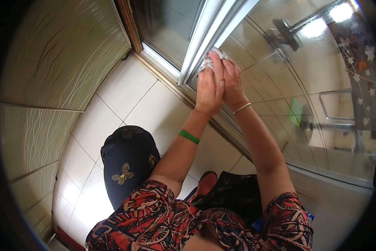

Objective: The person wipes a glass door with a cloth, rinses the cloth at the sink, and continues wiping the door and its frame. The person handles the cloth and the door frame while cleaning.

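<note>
A crumpled white cloth (210, 60) is pressed into the corner between the white door frame (204, 31) and the glass panel (271, 90). My right hand (233, 81) grips it from the glass side, fingers stretched upward over it. Close beside it, my left hand (209, 94) has its fingers bent against the cloth's lower edge, and the two hands touch. Part of the cloth is hidden under the fingers. A green band circles my left wrist side, and a thin pale bracelet sits on my right wrist.
A metal floor track (171, 90) runs beneath the doors over pale tiles (127, 90). Patterned olive panels (50, 71) stand at left. Through or in the glass show a metal bar (332, 126), a green item (295, 112) and a flowered strip (357, 71). My dark-clad knee (127, 157) is raised.
</note>
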### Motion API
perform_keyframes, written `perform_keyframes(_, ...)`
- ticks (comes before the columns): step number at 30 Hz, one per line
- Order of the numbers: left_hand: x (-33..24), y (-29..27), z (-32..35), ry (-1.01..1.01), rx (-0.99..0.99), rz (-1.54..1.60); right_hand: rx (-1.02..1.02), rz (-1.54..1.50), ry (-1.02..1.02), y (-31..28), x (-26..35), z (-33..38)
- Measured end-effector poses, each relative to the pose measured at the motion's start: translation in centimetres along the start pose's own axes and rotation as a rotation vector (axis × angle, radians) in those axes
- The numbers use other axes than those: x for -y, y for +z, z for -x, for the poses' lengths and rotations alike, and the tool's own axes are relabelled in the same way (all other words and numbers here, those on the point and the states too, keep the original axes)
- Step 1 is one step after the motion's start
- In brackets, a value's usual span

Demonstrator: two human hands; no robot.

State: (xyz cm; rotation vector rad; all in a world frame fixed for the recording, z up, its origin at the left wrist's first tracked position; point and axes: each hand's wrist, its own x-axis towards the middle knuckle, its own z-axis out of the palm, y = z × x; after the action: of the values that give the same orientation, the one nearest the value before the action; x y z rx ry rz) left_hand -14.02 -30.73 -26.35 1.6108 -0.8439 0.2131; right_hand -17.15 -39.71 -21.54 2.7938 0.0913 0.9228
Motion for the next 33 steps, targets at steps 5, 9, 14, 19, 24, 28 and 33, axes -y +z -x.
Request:
perform_keyframes(5,-1.0,-0.5,0.0,-0.15,0.051,0.087,0.103,-0.184,0.047,-1.5,-0.4,-0.6)
perform_keyframes(9,-4.7,-2.2,-3.7,0.11,-0.09,0.095,-0.074,-0.217,0.098,-6.1,-0.8,-5.1)
perform_keyframes(14,-4.0,-1.7,-3.1,-0.005,-0.034,0.067,-0.022,-0.13,0.128,-4.6,-0.3,-3.6)
perform_keyframes(19,1.9,-0.2,2.4,-0.294,0.123,-0.066,0.232,-0.23,0.042,2.0,0.8,2.1)
perform_keyframes(24,2.1,0.0,2.3,-0.287,0.036,0.057,0.316,-0.261,-0.003,1.8,0.2,1.7)
perform_keyframes(28,-1.3,-1.2,-0.7,-0.207,-0.03,0.172,0.263,-0.189,0.027,-2.5,-0.5,-1.7)
perform_keyframes(33,-3.9,-2.6,-2.8,-0.025,-0.033,0.121,0.084,-0.146,0.048,-4.8,-0.5,-3.5)
